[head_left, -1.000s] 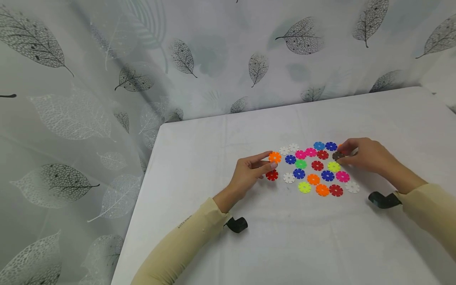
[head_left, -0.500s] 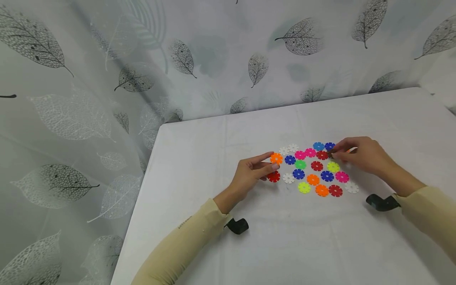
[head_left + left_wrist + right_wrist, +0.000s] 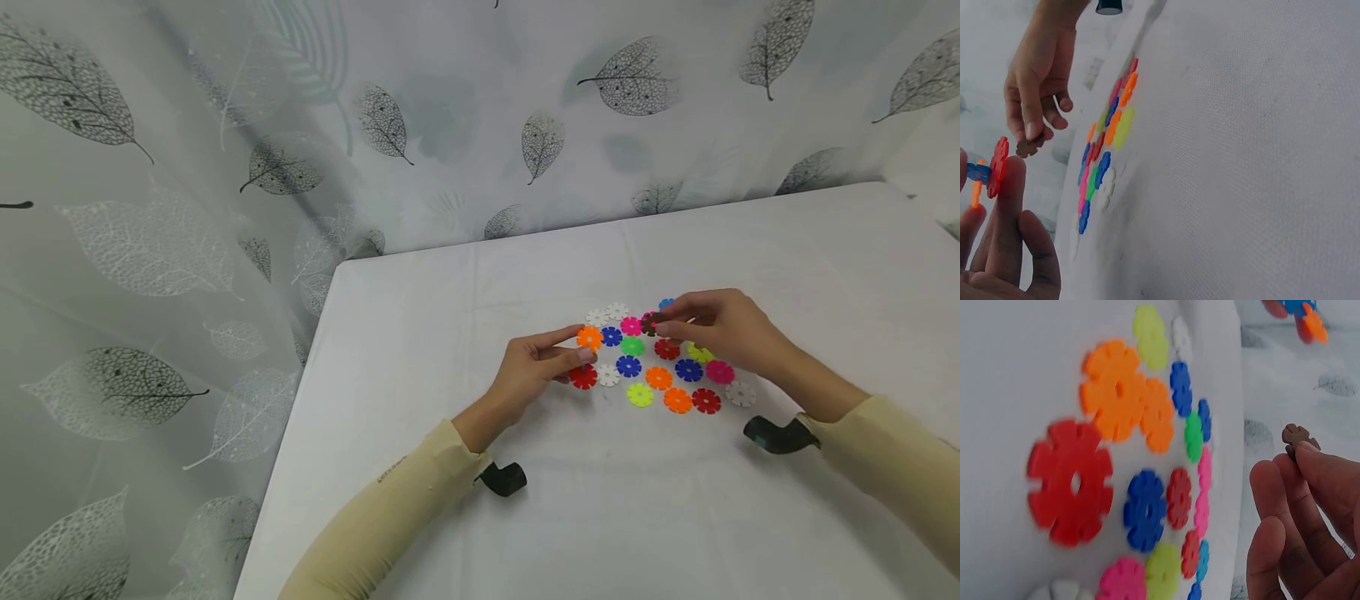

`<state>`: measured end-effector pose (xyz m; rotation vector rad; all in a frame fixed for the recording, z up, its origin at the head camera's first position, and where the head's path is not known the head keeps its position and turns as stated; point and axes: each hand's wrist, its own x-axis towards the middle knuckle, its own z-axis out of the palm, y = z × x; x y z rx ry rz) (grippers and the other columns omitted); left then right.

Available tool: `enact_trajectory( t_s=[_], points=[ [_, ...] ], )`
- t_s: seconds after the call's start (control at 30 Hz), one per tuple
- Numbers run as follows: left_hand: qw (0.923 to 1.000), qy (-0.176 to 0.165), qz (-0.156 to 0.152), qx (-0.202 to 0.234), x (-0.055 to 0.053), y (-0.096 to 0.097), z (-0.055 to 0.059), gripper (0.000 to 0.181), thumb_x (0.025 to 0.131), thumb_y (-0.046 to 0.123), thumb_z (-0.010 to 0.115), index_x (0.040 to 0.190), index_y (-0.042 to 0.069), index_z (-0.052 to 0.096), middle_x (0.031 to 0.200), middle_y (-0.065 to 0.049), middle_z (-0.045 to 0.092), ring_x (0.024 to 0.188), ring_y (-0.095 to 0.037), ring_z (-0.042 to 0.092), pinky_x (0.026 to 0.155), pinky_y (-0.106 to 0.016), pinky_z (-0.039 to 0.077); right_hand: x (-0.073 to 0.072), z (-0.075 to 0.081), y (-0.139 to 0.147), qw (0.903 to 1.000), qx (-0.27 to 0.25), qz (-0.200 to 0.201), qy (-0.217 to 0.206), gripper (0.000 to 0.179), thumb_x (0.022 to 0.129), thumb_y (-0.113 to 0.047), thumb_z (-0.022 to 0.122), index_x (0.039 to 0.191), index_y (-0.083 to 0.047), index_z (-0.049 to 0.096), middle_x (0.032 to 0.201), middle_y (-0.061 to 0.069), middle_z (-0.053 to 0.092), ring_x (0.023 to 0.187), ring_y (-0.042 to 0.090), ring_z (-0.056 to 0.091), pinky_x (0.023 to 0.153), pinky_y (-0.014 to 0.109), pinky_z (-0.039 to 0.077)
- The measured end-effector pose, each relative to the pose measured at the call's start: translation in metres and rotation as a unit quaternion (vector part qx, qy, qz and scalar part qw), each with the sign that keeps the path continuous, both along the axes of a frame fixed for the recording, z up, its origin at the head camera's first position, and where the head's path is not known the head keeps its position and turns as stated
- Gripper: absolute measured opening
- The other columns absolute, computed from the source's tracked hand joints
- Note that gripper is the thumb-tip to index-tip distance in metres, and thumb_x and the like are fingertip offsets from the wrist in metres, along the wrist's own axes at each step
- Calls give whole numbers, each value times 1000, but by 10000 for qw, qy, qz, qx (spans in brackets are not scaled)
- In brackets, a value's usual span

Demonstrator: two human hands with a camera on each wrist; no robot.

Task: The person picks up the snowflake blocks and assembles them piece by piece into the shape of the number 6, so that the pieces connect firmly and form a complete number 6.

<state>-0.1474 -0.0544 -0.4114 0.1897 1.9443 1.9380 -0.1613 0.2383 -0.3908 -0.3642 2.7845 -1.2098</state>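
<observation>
**Two pinches, both raised in the air**

The left hand (image 3: 525, 375) pinches a small joined group: an orange disc (image 3: 590, 332), a red disc (image 3: 999, 165) and a blue disc (image 3: 979, 172) set between them. The right hand (image 3: 723, 327) grasps a brown disc (image 3: 1296, 435), which sticks out from the fingertips toward the left fingers, apart from them. Only one edge is covered, perhaps so that the rest stays free. The group is held above the bench (image 3: 525, 517), which probably leaves its sides open. Below the fingers, loose discs (image 3: 684, 404) lie flat; a white disc (image 3: 604, 377) appears just right of the left fingers. They seem spread mostly singly so that each can be lifted easily.
</observation>
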Motion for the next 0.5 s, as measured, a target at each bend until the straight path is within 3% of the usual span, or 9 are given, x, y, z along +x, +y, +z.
enact_trajectory(
  t_s=[0.23,0.5],
  points=[
    [9999,-102,-71,106,1,4,3,40,92,18,78,130,23,72,101,-6,77,92,-20,74,86,-41,57,7,4,-19,9967,-575,332,461,24,93,-19,76,114,-6,73,100,8,75,85,25,73,71,19,55],
    [9993,-214,-134,263,2,5,4,39,93,17,76,131,22,71,101,-7,77,93,-21,74,84,-35,58,11,7,-33,9910,-1071,440,669,21,93,-12,76,112,-6,71,98,8,75,80,20,74,64,32,59]
  ],
)
